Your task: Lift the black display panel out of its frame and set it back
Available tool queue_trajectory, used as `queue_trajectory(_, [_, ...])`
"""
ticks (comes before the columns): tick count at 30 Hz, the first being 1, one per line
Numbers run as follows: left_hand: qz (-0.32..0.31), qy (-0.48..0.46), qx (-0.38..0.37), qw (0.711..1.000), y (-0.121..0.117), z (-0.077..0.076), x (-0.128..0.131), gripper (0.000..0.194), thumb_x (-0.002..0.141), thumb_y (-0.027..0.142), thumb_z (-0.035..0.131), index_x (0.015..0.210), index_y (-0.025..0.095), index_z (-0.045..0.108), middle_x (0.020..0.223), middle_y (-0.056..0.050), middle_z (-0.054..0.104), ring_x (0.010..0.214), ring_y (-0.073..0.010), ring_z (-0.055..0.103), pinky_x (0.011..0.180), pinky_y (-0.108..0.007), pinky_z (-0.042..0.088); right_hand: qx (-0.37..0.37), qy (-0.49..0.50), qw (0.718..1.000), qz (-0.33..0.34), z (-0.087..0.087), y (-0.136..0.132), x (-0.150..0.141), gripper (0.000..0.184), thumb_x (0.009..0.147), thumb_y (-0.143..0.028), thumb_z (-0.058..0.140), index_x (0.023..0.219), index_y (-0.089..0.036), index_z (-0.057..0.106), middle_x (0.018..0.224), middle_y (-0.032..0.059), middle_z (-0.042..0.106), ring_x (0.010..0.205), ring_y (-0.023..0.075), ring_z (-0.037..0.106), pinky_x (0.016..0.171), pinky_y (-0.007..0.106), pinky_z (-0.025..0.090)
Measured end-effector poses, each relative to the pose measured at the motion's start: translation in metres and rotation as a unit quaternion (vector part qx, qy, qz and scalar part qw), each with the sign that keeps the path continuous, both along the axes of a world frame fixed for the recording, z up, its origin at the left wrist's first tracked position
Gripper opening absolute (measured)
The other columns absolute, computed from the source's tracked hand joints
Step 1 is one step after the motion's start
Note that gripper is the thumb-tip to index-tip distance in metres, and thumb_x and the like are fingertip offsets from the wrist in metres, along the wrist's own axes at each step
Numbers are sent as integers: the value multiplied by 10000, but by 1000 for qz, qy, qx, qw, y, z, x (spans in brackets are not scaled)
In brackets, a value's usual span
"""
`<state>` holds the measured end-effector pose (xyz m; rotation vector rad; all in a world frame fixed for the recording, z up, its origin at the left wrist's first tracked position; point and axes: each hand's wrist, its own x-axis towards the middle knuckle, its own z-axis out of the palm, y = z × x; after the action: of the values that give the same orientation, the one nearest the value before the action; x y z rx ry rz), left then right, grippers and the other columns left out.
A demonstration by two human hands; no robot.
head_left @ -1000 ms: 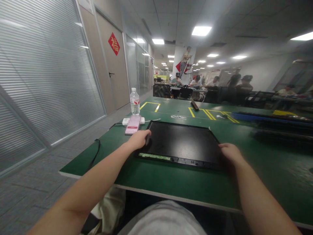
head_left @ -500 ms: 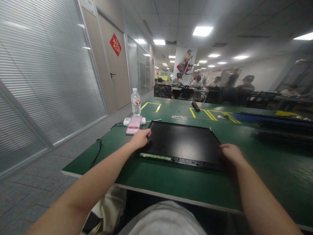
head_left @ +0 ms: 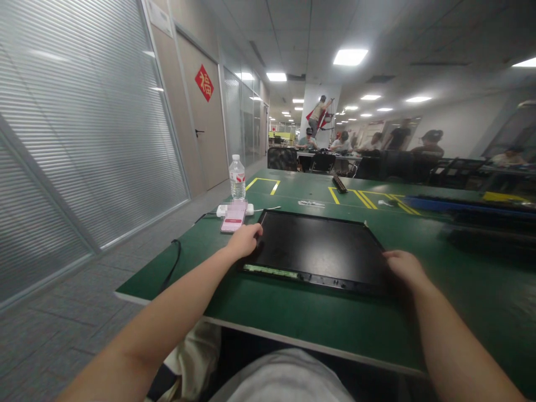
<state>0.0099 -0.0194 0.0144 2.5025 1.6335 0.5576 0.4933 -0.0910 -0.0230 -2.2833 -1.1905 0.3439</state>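
Person's left hand [head_left: 245,241]: closed on left edge of black panel [head_left: 318,245]. Right hand [head_left: 406,269]: closed on its right edge, fingers mostly hidden. Panel: on the green table [head_left: 318,315]. Phone [head_left: 233,221]: left of panel. Bottle [head_left: 237,181]: beyond panel, to the left.

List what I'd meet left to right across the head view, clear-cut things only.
Black cord → red diamond sign → left hand → black panel → right hand.

Right fingers [head_left: 393,255] partly hidden at black panel [head_left: 320,245], phone [head_left: 233,222] text too small, dark items [head_left: 489,221] at right blurred
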Motion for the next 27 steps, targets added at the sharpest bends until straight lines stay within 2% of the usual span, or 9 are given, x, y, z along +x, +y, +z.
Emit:
queue_trajectory(6, [-13,-41,12,999,7,-12,-2,491,749,-39,462,1132,168,690,1232,-129,654,1199,-255,600,1046,-365,466,-3,-11,1000,-7,3,-2,-5,386,669,-89,574,972,-159,802,1016,131,767,955,269,709,831,316,524])
queue_trajectory(10, [15,-41,11,999,9,-15,0,543,756,-39,466,1217,159,674,1320,-154,619,1277,-267,565,1108,-395,429,-2,-17,1000,-6,1,-1,-4,382,667,-89,570,967,-161,797,997,128,767,938,271,709,819,322,525])
queue_trajectory(13, [15,-34,-14,999,9,-13,0,522,779,-14,476,1234,149,675,1290,-162,666,1257,-289,586,1108,-421,426,6,-23,1000,-3,-1,-1,-2,380,643,-82,573,936,-172,798,963,122,768,920,269,711,813,321,526])
queue_trajectory(16, [-1,-50,-39,998,8,-11,-1,506,790,4,476,1223,161,687,1266,-146,702,1217,-279,621,1079,-396,448,20,-27,999,-5,-3,0,0,373,631,-78,581,920,-172,797,980,131,767,909,270,711,807,323,526])
queue_trajectory(20, [22,-89,-62,994,6,-9,-4,526,800,17,473,1250,203,672,1260,-110,716,1163,-268,656,1015,-382,490,7,-18,1000,-4,-3,1,0,358,642,-81,584,918,-176,792,966,118,769,893,263,713,803,317,525])
queue_trajectory(24, [38,-160,-88,982,7,-8,-5,529,776,4,486,1218,229,670,1180,-70,742,1075,-256,687,958,-389,528,11,-28,1000,-7,0,0,-1,362,652,-81,582,930,-174,793,1020,125,764,963,271,706,831,313,519])
queue_trajectory(27, [6,-293,-115,949,10,-7,-4,528,737,-17,482,1183,208,652,1136,-56,751,1064,-233,696,948,-387,552,1,-7,1000,-5,1,0,-1,365,663,-83,581,953,-157,791,1020,140,761,945,269,710,828,313,521])
